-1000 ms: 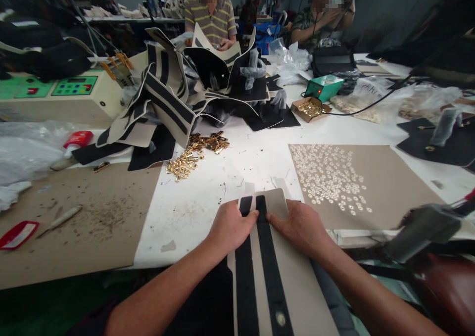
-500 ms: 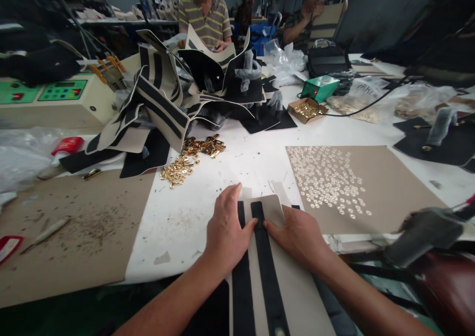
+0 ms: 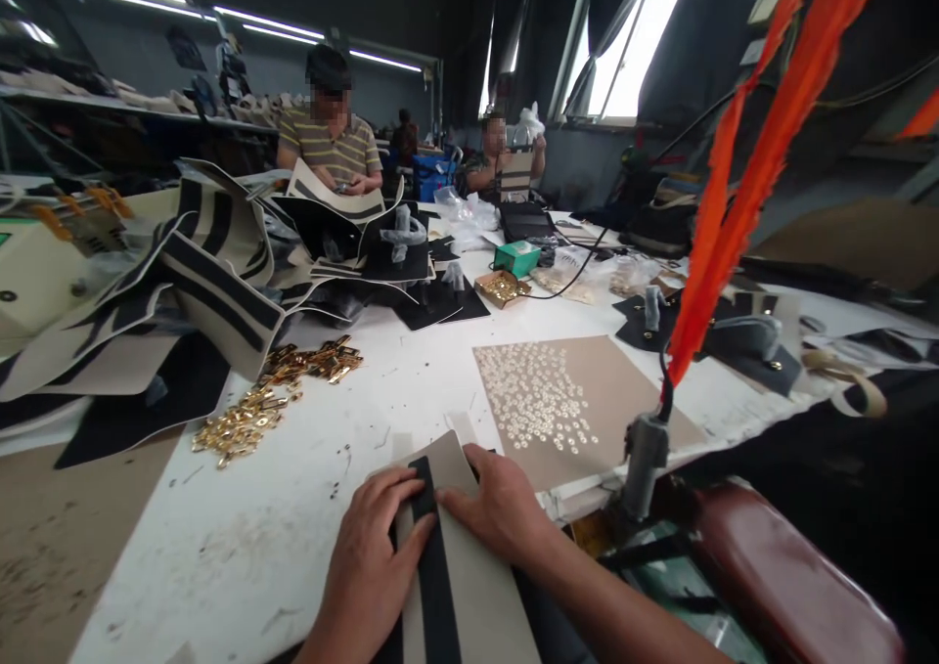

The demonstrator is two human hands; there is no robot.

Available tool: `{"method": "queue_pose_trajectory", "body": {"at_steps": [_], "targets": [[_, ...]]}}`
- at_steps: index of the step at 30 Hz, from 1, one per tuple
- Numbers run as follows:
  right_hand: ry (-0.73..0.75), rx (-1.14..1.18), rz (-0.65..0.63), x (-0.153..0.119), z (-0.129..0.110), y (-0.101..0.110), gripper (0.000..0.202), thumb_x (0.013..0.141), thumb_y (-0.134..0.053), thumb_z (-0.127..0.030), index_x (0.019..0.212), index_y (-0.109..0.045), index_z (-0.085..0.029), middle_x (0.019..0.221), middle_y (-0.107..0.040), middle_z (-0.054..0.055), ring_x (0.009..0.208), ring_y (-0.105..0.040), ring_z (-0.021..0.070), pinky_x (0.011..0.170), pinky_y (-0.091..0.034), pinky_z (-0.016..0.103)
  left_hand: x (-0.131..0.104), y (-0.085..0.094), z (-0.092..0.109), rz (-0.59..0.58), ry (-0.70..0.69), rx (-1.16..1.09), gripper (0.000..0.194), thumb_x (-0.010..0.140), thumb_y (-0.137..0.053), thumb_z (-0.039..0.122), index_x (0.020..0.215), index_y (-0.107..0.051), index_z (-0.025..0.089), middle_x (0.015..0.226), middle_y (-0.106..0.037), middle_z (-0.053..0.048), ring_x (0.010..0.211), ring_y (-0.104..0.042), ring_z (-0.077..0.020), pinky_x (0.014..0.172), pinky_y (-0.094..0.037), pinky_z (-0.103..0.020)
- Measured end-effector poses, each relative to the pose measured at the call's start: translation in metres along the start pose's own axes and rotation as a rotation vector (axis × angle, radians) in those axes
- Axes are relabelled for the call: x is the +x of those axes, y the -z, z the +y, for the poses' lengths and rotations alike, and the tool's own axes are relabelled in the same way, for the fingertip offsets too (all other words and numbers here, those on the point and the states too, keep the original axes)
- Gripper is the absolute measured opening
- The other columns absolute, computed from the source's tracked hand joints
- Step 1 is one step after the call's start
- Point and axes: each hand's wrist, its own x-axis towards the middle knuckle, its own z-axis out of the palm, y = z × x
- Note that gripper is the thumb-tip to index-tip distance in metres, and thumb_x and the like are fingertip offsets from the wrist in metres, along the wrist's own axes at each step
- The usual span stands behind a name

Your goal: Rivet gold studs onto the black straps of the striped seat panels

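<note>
Left hand has curled onto the striped panel.

A flat beige panel with a black lengthwise strip is held at the near edge of a white work table. The left hand rests fingertips and thumb on the strip; the right hand clasps the panel's right edge, thumb on top. Ahead and left: a loose heap of gold-coloured metal fittings, beside a pile of bent beige-and-black panels. Ahead and right: small pale ring-shaped washers scattered over a flat brown sheet.
</note>
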Motion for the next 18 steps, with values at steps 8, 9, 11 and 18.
{"method": "queue_pose_trajectory", "body": {"at_steps": [8,9,11,18], "targets": [[-0.12,0.067,0.442,-0.029,0.113,0.058,0.038,0.093,-0.058,-0.046,0.112,-0.07,-0.016,0.079,-0.067,0.002,0.072,-0.063,0.0213,0.073,-0.048,0.033,0.0,-0.001,-0.005,0.025,-0.012,0.003,0.026,0.091,-0.067,0.04,0.11,-0.072,0.024,0.128,-0.068,-0.009,0.122,-0.063,-0.0325,0.107,-0.053,-0.055],[-0.136,0.038,0.44,-0.03,0.123,0.063,0.039,0.092,-0.057,-0.046,0.113,-0.07,-0.016,0.08,-0.067,0.003,0.074,-0.064,0.022,0.074,-0.048,0.033,0.0,-0.001,-0.005,0.022,-0.015,0.0,0.026,0.091,-0.067,0.039,0.111,-0.071,0.024,0.128,-0.068,-0.009,0.122,-0.063,-0.0323,0.107,-0.053,-0.055],[-0.164,0.002,0.422,-0.028,0.135,0.07,0.04,0.09,-0.057,-0.046,0.113,-0.071,-0.017,0.08,-0.069,0.003,0.075,-0.066,0.0229,0.074,-0.048,0.033,0.0,-0.002,-0.007,0.02,-0.016,-0.008,0.025,0.09,-0.068,0.039,0.11,-0.071,0.024,0.128,-0.068,-0.009,0.122,-0.062,-0.0323,0.107,-0.053,-0.055],[-0.196,-0.048,0.367,-0.016,0.146,0.075,0.029,0.08,-0.059,-0.042,0.09,-0.074,-0.02,0.079,-0.075,0.007,0.079,-0.07,0.0265,0.077,-0.048,0.036,-0.001,-0.001,-0.006,0.016,-0.005,-0.033,0.024,0.087,-0.072,0.032,0.11,-0.07,0.025,0.128,-0.068,-0.008,0.122,-0.062,-0.0323,0.106,-0.053,-0.057]]}}
